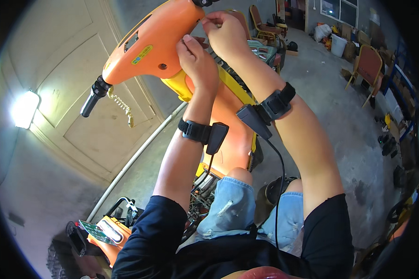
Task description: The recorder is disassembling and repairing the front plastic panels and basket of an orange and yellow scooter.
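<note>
An orange scooter handlebar cover (158,44) with a black grip (92,100) fills the upper middle, above the yellow and orange front body (228,130). My left hand (198,58) rests its fingers against the cover's right edge. My right hand (226,32) is just above it, its fingertips pinched on something small at the top of the cover; what it pinches is too small to tell. Both wrists wear black straps with small boxes and cables.
A pale panelled door (79,111) and a bright lamp (24,108) lie to the left. A white pipe (135,160) runs along the wall. Orange parts and a green circuit board (95,232) sit low left. Chairs (368,67) and clutter stand on the concrete floor at right.
</note>
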`<state>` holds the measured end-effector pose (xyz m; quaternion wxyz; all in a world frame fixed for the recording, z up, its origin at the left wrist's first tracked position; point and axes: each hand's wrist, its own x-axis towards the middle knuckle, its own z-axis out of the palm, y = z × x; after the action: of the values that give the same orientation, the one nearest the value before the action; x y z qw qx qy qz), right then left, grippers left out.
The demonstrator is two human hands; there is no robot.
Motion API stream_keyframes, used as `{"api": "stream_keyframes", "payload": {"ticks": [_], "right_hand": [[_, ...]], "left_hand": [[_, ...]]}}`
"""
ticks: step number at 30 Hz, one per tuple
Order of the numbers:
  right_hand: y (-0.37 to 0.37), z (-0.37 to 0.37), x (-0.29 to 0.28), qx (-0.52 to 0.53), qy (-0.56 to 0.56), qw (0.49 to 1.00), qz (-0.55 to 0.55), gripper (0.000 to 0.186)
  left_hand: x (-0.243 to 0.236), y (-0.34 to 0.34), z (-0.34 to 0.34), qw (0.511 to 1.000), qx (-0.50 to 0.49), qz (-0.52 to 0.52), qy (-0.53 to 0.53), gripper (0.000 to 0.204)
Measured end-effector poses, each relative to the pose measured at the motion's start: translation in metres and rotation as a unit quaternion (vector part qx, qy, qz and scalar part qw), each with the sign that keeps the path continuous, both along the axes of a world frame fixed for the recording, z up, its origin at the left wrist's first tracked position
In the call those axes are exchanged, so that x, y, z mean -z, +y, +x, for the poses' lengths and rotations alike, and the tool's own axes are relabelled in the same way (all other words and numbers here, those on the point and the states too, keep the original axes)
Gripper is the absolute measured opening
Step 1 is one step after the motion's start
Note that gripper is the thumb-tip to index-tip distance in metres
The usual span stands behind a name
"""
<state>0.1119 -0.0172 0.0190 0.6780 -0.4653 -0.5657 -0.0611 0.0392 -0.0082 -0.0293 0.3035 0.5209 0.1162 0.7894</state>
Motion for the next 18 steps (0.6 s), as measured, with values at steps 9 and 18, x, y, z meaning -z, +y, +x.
{"api": "stream_keyframes", "payload": {"ticks": [9,18], "right_hand": [[-0.017,0.001,0.002,-0.283,0.184,0.938,-0.073,0.032],[-0.024,-0.009,0.001,-0.335,0.27,0.901,-0.062,0.036]], "left_hand": [[-0.078,0.004,-0.082,0.895,-0.369,0.239,0.08,0.032],[-0.128,0.028,-0.101,0.825,-0.365,0.046,0.43,0.043]]}}
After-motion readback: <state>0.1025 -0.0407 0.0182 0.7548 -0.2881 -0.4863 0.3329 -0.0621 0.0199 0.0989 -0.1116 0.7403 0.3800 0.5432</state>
